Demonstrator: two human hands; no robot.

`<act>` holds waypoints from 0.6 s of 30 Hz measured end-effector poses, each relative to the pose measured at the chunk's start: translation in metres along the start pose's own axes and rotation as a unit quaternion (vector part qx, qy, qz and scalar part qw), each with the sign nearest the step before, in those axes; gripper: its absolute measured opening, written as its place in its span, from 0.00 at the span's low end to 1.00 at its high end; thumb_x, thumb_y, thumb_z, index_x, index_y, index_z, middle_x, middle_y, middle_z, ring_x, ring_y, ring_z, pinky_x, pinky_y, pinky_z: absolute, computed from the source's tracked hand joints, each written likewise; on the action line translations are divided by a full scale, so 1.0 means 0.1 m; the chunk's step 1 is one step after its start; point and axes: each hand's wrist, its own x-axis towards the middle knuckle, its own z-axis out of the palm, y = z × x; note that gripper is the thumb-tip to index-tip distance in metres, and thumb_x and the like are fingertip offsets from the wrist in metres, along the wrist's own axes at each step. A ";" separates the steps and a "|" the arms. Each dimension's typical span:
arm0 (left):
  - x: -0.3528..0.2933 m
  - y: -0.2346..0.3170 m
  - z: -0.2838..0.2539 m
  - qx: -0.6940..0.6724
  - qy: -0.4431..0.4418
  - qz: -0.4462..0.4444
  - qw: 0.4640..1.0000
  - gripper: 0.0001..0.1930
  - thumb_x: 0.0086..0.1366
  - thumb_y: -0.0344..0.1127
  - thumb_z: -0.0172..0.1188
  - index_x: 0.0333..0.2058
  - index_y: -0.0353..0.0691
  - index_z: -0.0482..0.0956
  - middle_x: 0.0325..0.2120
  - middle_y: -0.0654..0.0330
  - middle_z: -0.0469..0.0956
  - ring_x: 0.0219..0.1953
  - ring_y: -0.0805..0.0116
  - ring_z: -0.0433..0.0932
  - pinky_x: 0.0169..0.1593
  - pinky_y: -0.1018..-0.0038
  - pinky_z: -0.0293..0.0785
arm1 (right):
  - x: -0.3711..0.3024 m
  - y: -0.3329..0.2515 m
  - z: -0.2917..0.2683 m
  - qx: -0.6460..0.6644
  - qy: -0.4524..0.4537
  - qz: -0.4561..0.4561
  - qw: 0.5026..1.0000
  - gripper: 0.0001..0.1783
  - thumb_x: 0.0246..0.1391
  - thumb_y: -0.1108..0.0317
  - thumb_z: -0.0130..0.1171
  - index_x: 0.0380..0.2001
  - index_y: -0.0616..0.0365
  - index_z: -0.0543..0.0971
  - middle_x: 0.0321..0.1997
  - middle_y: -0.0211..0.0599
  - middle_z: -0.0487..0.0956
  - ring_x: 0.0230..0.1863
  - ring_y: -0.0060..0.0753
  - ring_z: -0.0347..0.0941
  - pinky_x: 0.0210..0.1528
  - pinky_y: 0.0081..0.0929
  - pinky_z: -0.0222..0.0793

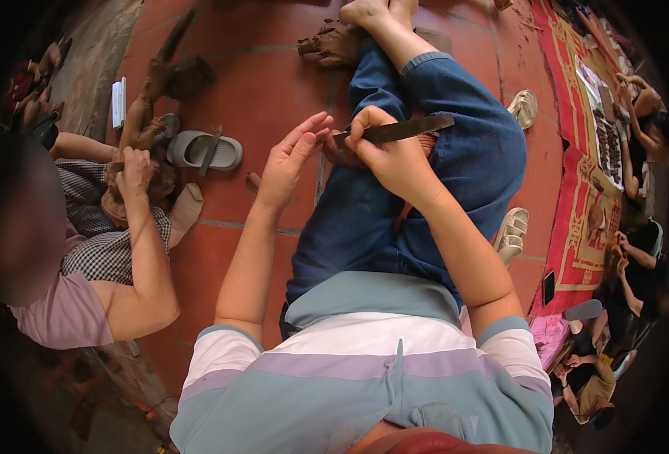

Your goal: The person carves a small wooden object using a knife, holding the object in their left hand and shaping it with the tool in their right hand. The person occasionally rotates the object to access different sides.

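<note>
My right hand (pixel 389 147) is closed round a long, flat, dark blade-like tool (pixel 414 129), which points to the right above my knee. To its left, my left hand (pixel 295 157) is raised with its fingers stretched out and close together, near the tool's left end. I see nothing held in it. A reddish-brown thing (pixel 339 153) shows between and below my hands, partly hidden; I cannot make out what it is. Both hands are above my legs in blue jeans (pixel 463 170).
Brown clay-like lumps (pixel 334 47) lie on the red tiled floor (pixel 255 98) ahead. At left, a co-worker (pixel 141 250) handles a brown branching piece (pixel 156 87) beside a grey sandal (pixel 207 151). Pale shoes (pixel 511 236) and a red patterned mat (pixel 576 227) are at right, with several people beyond.
</note>
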 end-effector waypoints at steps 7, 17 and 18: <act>0.30 -0.01 0.07 0.059 -0.044 -0.043 0.996 0.07 0.61 0.29 0.63 0.37 0.35 0.82 0.41 0.59 0.81 0.45 0.74 0.77 0.52 0.76 0.72 | 0.05 0.12 -0.07 0.018 -0.015 -0.043 0.999 0.04 0.51 0.77 0.57 0.26 0.60 0.71 0.21 0.33 0.73 0.25 0.23 0.69 0.28 0.23 0.65; 0.38 0.22 -0.09 0.120 -0.139 -0.078 0.980 0.03 0.61 0.29 0.63 0.31 0.37 0.80 0.41 0.62 0.79 0.42 0.76 0.75 0.49 0.76 0.71 | -0.03 0.08 -0.01 0.060 -0.013 -0.005 0.998 0.05 0.51 0.76 0.59 0.27 0.59 0.72 0.24 0.32 0.74 0.28 0.21 0.71 0.32 0.22 0.67; 0.38 0.20 -0.05 0.113 -0.132 -0.080 0.982 0.03 0.61 0.30 0.63 0.32 0.37 0.80 0.37 0.64 0.79 0.40 0.78 0.75 0.47 0.78 0.71 | -0.01 0.10 -0.06 0.057 -0.027 0.017 0.998 0.05 0.50 0.75 0.60 0.26 0.59 0.72 0.24 0.32 0.74 0.28 0.20 0.70 0.31 0.22 0.67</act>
